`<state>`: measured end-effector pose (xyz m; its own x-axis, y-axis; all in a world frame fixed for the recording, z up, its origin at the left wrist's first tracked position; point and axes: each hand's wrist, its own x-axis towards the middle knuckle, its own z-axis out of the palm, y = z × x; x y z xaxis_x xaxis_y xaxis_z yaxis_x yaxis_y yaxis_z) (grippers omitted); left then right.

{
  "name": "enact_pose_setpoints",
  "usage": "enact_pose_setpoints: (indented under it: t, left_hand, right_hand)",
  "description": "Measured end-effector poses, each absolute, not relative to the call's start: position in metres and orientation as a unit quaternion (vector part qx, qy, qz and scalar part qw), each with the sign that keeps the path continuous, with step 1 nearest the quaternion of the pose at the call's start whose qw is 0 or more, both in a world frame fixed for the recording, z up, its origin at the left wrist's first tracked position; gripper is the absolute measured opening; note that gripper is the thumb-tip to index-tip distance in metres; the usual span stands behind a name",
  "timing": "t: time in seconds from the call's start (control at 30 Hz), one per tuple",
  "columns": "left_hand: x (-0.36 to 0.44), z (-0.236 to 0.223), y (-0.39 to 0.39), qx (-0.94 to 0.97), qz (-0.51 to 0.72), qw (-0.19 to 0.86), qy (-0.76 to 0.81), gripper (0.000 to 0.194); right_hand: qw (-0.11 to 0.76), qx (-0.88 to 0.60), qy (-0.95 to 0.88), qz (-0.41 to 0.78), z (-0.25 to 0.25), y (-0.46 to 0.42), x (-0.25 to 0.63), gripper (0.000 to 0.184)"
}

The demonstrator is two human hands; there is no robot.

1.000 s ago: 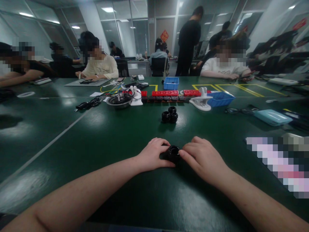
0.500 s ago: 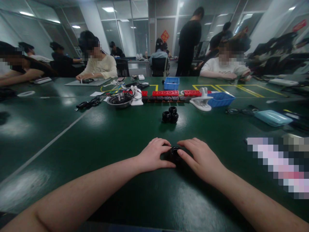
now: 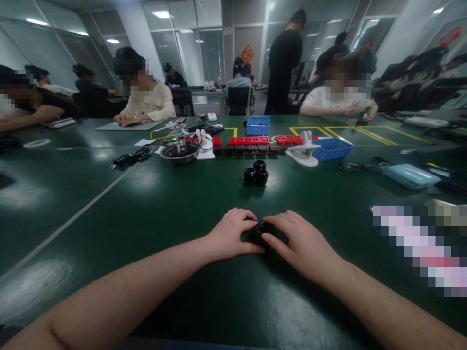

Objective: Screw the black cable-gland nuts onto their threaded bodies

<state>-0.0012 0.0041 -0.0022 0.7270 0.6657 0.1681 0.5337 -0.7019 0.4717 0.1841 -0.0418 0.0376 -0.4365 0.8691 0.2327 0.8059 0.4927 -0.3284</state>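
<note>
A glossy black round piece (image 3: 260,230) rests on the green table in front of me, partly hidden by my fingers; its exact kind is unclear. My left hand (image 3: 233,234) curls about it from the left, thumb on the near side and fingers on the far side. From the right, my right hand (image 3: 295,239) closes on the same piece, with the thumb against its near face and the index finger at its top. Farther out, three similar black round pieces (image 3: 256,174) stand close together in a small cluster.
Beyond the cluster runs a row of red blocks (image 3: 248,140), with a white clamp stand (image 3: 305,151) and blue bins (image 3: 333,149) near it. A metal bowl (image 3: 179,152) holding cables is at the left. A light-blue case (image 3: 411,175) lies right. Several people sit around the table.
My right hand has shifted slightly left, its index finger coming onto the top of the black piece and its thumb sliding across it. My left hand stays nearly still.
</note>
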Motion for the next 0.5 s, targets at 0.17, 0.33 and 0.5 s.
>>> enact_pose_setpoints:
  t: [0.17,0.33,0.5]
  left_hand:
    - [-0.0006,-0.0034,0.0043,0.907,0.172,0.197,0.329,0.043]
    - [-0.0004,-0.0030,0.0045,0.906,0.171,0.199,0.332,0.044]
    - [-0.0007,-0.0025,0.0044,0.907,0.171,0.197,0.330,0.045]
  right_hand:
    - [0.186,-0.495,-0.844,0.084,0.0400,-0.0421,0.1834,0.023]
    - [0.185,-0.497,-0.844,0.080,0.0415,-0.0422,0.1823,0.021]
    - [0.188,-0.500,-0.842,0.079,0.0401,-0.0429,0.1830,0.022]
